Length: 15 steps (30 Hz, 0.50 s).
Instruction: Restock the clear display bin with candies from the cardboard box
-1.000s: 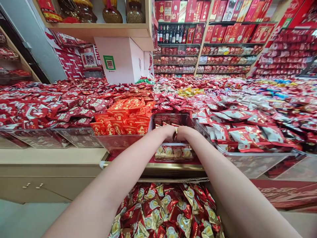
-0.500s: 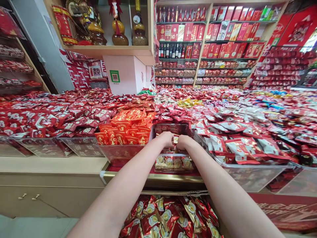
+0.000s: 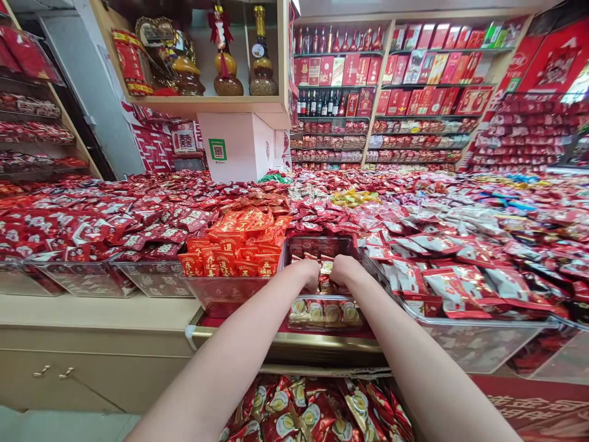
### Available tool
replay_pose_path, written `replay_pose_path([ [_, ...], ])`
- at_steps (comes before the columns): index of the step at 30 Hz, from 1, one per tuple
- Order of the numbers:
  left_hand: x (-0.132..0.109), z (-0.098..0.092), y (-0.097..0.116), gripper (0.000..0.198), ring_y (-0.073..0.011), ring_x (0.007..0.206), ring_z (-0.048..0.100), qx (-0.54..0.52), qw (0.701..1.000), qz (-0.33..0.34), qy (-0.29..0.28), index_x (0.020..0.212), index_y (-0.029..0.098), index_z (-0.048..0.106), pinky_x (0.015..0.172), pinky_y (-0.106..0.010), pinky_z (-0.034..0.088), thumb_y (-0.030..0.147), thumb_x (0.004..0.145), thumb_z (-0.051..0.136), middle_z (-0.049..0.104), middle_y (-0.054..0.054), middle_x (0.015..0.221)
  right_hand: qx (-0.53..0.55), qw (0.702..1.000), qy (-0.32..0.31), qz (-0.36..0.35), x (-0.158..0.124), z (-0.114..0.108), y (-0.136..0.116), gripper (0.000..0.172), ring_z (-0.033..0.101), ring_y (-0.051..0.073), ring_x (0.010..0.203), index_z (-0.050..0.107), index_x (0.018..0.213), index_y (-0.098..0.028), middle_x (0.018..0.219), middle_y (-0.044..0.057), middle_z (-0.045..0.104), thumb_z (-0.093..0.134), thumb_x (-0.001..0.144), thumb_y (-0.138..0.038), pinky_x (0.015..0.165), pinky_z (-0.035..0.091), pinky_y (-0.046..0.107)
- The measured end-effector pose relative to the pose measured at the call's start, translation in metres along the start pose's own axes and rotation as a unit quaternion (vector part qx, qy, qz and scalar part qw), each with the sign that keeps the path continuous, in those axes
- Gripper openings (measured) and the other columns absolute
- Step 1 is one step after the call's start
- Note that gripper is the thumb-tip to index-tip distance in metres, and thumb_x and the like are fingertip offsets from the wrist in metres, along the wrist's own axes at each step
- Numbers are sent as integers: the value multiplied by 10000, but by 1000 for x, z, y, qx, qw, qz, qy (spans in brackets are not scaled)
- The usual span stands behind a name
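Note:
Both my hands reach down inside a clear plastic bin (image 3: 301, 245) that holds small red and gold wrapped snack packets (image 3: 326, 283). My left hand (image 3: 309, 274) is at the bin's left side, its fingers curled downward and mostly hidden. Close by on the right, my right hand (image 3: 343, 271) is bent the same way, knuckles up. Packets show in the narrow gap between the hands; whatever the curled fingers hold is out of sight. Below, near my body, a cardboard box (image 3: 322, 372) contains many loose packets (image 3: 280, 402) with the same red and gold look.
A bin of orange-red packets (image 3: 239, 252) stands against the left of my bin. To the right, a larger clear bin (image 3: 478, 334) is heaped with white and red packets. A gold-edged ledge (image 3: 285, 339) runs beneath. A cabinet (image 3: 193, 105) overhangs the back left.
My hands have sunk slightly deeper among the packets, and more packets show between and behind them. The whole view has shifted a little as the camera tilted up.

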<state>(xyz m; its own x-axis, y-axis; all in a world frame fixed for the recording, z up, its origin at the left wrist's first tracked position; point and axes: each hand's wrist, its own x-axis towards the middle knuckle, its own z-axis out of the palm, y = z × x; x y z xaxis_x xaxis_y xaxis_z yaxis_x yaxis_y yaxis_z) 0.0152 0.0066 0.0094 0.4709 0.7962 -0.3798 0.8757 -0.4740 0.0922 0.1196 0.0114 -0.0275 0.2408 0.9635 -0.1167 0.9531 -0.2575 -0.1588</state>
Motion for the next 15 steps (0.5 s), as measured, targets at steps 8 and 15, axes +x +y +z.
replay_pose_path([
  [8,12,4,-12,222,-180,743,589,-38,989,-55,134,833,121,611,636,-263,440,237,646,577,639,-111,835,116,966,226,-52,-40,-42,-8,241,568,186,804,567,884,-133,839,101,615,384,794,-262,673,397,259],
  [15,22,10,-15,202,-184,767,577,-92,959,27,267,847,158,597,649,-256,423,261,712,488,632,-81,840,130,875,215,-413,-177,66,11,268,485,111,545,518,599,-197,559,3,521,382,805,-298,514,346,213],
])
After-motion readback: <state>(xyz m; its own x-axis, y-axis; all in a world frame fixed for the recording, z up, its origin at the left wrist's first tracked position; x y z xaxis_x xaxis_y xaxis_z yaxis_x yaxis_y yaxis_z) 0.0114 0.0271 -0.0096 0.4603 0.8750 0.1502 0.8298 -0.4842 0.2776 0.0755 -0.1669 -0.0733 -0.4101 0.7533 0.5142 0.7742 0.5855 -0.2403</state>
